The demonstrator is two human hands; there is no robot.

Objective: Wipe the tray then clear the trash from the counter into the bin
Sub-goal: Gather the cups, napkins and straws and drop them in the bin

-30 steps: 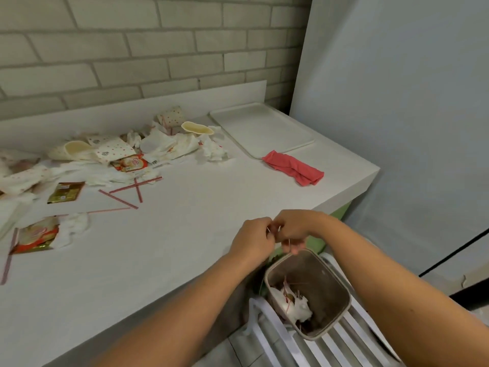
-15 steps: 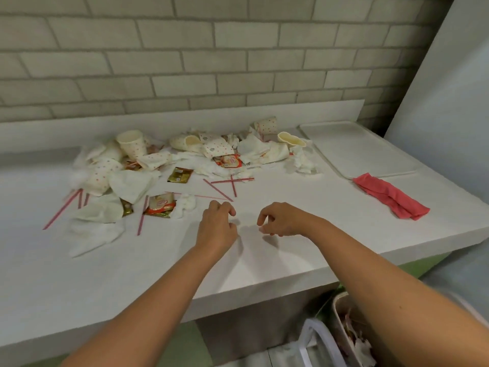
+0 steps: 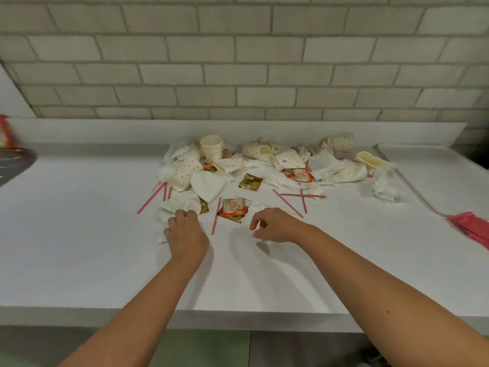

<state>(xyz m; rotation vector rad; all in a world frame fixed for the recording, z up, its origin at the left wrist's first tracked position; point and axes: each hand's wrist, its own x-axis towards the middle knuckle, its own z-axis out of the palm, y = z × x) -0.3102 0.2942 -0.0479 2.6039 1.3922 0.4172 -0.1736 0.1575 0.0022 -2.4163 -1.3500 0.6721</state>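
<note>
Left hand point(image 3: 186, 234) mid-counter point(image 3: 79, 234), fingers bent onto crumpled napkin point(image 3: 176, 206); whether gripping, cannot tell. Right hand point(image 3: 275, 225) loosely curled, empty, beside sachet point(image 3: 234, 207).

Left hand point(image 3: 186, 234) on napkin point(image 3: 177, 204), right hand point(image 3: 275, 225) near sachet point(image 3: 234, 207) — littered counter point(image 3: 79, 223)

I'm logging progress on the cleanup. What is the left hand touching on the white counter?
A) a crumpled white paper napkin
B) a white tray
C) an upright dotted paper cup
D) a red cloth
A: the left hand has its fingers on the crumpled white paper napkin.
</note>
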